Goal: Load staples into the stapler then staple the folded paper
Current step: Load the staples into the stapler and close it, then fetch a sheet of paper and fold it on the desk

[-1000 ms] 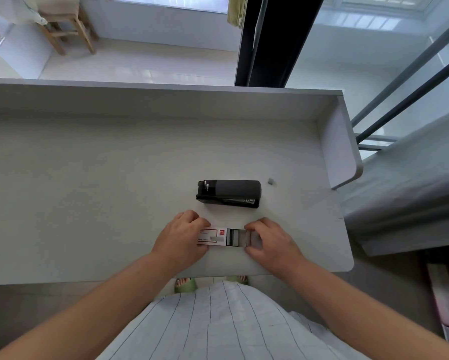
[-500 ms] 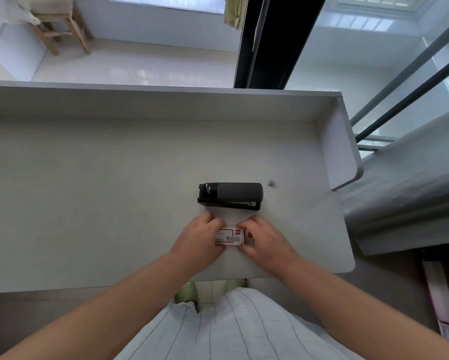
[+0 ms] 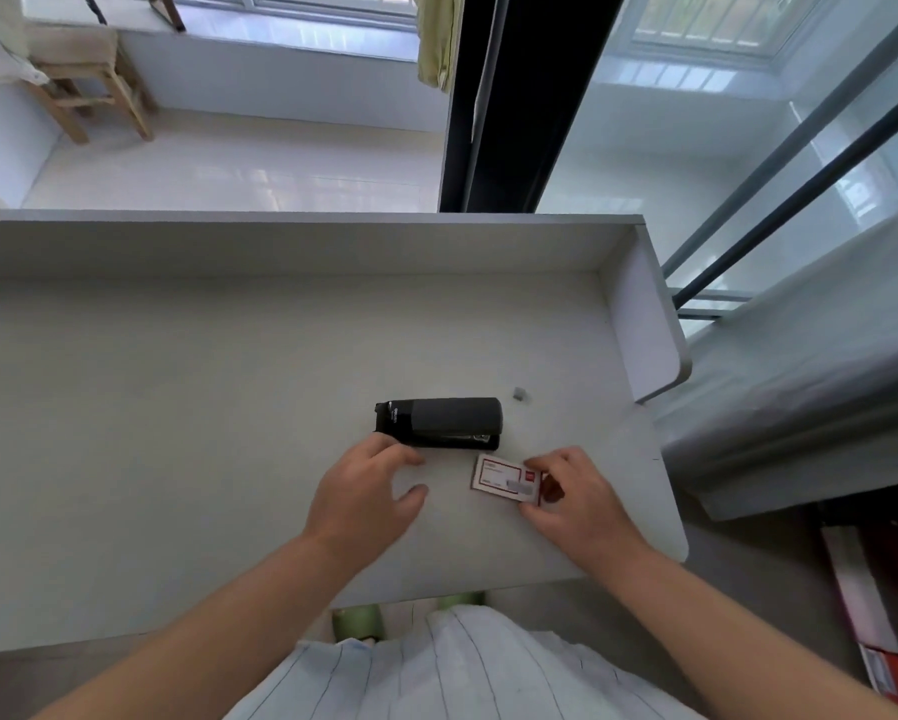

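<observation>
A black stapler [image 3: 440, 422] lies on its side on the white desk [image 3: 177, 407], closed, its long axis running left to right. Just in front of it, to the right, lies a small white and red staple box [image 3: 504, 479]. My right hand [image 3: 577, 498] pinches the box's right end with thumb and fingers. My left hand [image 3: 369, 493] hovers with fingers spread, its fingertips close to the stapler's left front corner and holding nothing. No folded paper is in view.
A tiny grey piece [image 3: 519, 393] lies on the desk behind the stapler to the right. The desk has a raised back wall and a right side panel [image 3: 649, 324]. A wooden stool [image 3: 88, 80] stands on the floor beyond.
Both hands were closing the staple box together. My left hand has let go and moved up-left toward the stapler; my right hand has shifted the box to the right.
</observation>
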